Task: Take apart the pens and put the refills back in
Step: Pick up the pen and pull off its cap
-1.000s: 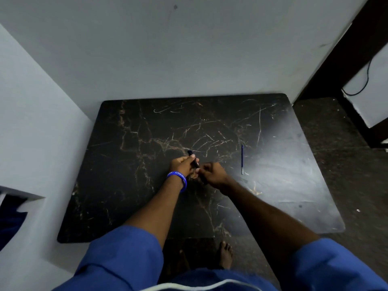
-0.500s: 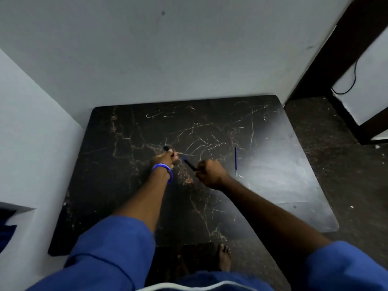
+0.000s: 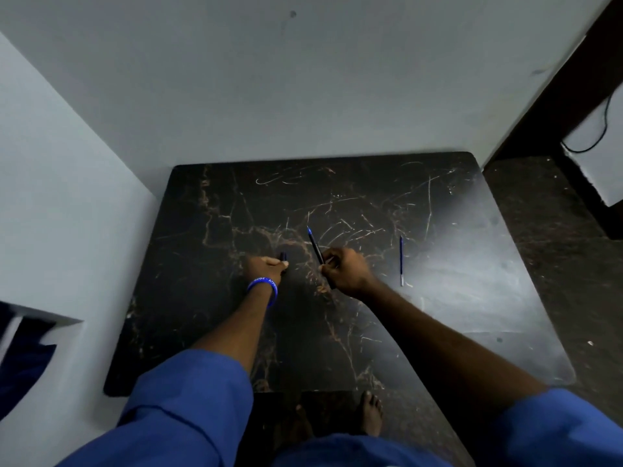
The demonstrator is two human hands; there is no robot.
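Observation:
My right hand (image 3: 344, 273) is closed around a dark pen body (image 3: 316, 247) whose blue tip points up and away over the black marble-patterned table (image 3: 438, 315). My left hand (image 3: 266, 267), with a blue wristband, rests low on the table and pinches a small dark pen cap (image 3: 283, 256). The two hands are apart, the cap left of the pen. A thin blue refill (image 3: 401, 261) lies alone on the table to the right of my right hand.
White walls close in the table at the back and on the left. Dark floor runs along the right, with a dark door frame and a cable. My bare foot (image 3: 371, 412) shows below the table's near edge.
The hands, joined on the pen a second ago, have pulled apart. The cap went left with my left hand and the pen body stayed in my right hand. The refill has not moved.

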